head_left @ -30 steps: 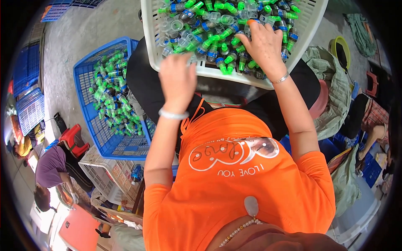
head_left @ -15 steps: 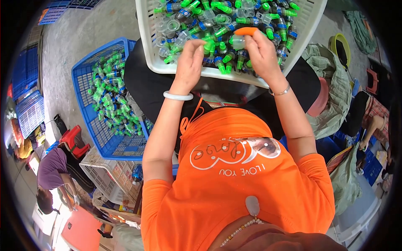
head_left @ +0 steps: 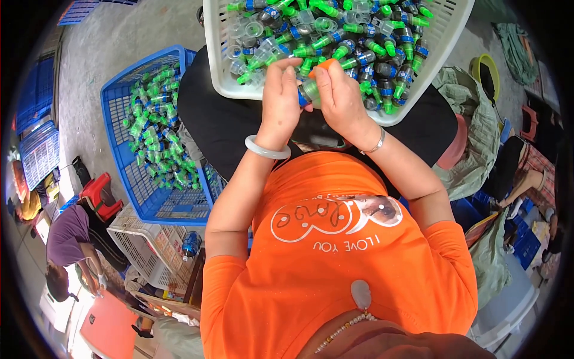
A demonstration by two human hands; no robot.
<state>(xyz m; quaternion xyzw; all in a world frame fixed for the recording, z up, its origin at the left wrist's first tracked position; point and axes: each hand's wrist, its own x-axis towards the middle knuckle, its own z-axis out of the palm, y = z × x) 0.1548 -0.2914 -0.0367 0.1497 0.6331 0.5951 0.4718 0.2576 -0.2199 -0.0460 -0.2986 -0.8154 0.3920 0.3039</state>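
Both hands meet at the near rim of the white basket point(head_left: 221, 66), which rests across the person's lap. The left hand point(head_left: 281, 99) is curled shut, fingers folded around a small bottle point(head_left: 309, 91) with a clear body and blue band. The right hand point(head_left: 342, 99) is closed on the same bottle from the other side, thumb and fingertips pinching an orange cap point(head_left: 326, 64) at its top. The bottle sits between the two palms, just above the basket's edge and touching both hands.

Step in hand, by the look of it: fitting or twisting the orange cap onto the bottle. Whether the cap is seated cannot be told; the fingers cover the joint.

The basket holds a heap of like bottles with green tops point(head_left: 335, 36), plus some clear loose parts. A blue crate point(head_left: 128, 179) on the floor to the person's left holds more green-topped bottles.

Next move likely calls for a firm twist with the right fingers while the left keeps the body from turning, then letting go with one hand.
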